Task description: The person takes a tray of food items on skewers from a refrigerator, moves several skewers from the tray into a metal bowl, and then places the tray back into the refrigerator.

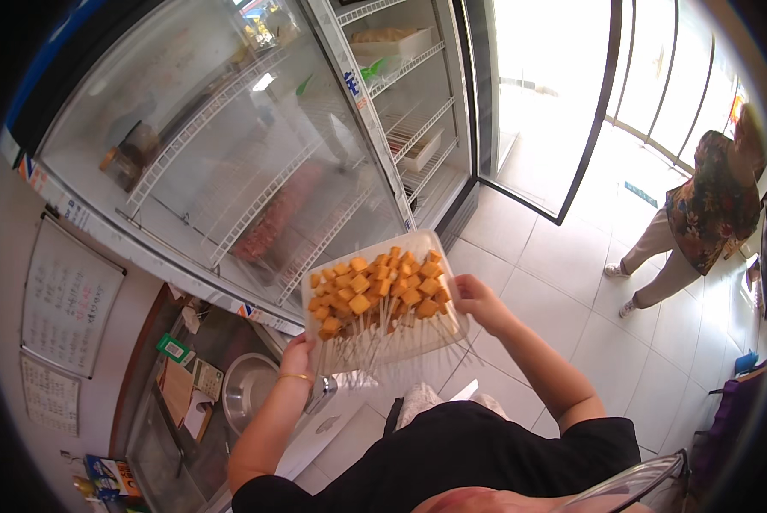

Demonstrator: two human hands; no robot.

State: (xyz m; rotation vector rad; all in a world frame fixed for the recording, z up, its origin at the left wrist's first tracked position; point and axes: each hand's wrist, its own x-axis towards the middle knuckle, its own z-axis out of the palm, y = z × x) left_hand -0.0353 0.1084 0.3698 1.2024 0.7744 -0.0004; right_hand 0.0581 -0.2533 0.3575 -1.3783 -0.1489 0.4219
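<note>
A shallow translucent plastic tray (444,247) hangs in front of my body, gripped at its two short ends. My left hand (299,356) holds the left end, with a thin bracelet at the wrist. Around the right end closes my right hand (483,301). Inside lie many thin skewers threaded with golden-orange food cubes (359,292), perhaps fish tofu. The cubes sit towards the far side. The bare skewer sticks (383,349) point towards me and some reach past the near rim. My fingers under the tray are hidden.
An upright display refrigerator (249,154) stands ahead; its right glass door (550,109) is swung open beside wire shelves (415,134). A metal basin (245,385) sits on the counter at left. A person (710,205) stands on the tiled floor (556,276) to the right.
</note>
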